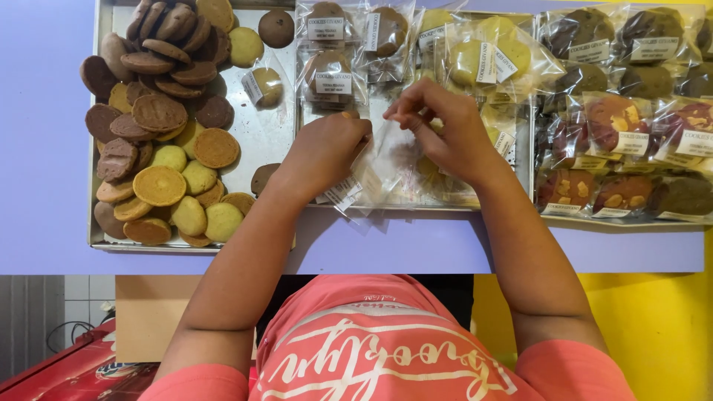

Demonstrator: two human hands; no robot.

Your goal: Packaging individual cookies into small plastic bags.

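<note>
A small clear plastic bag point(382, 160) is held between both hands just above the front edge of the metal tray point(260, 130). The left hand point(327, 152) is closed on the bag's lower left side, with a bundle of white label strips point(343, 193) tucked beneath it; the right hand point(445, 130) pinches the bag's top edge between thumb and fingertips. The bag is judged to be very light, thin, limp and rather slippery, so it is best taken by its edges or open mouth; whether anything lies inside cannot be made out through the glare.

At nine o'clock of the hands, loose cookies point(160, 126) in brown, yellow and orange are heaped on the tray; they are judged brittle and best lifted singly by the rim. At twelve o'clock, brown bagged cookies point(330, 52) with white labels are laid out, and yellow bagged ones point(483, 56) at one o'clock. At three o'clock, dark and reddish bagged cookies point(624, 134) are spread on the lilac surface point(44, 148).

The tray's far edge and the right-hand packs are cut off by the frame, and what lies under the hands is hidden.
</note>
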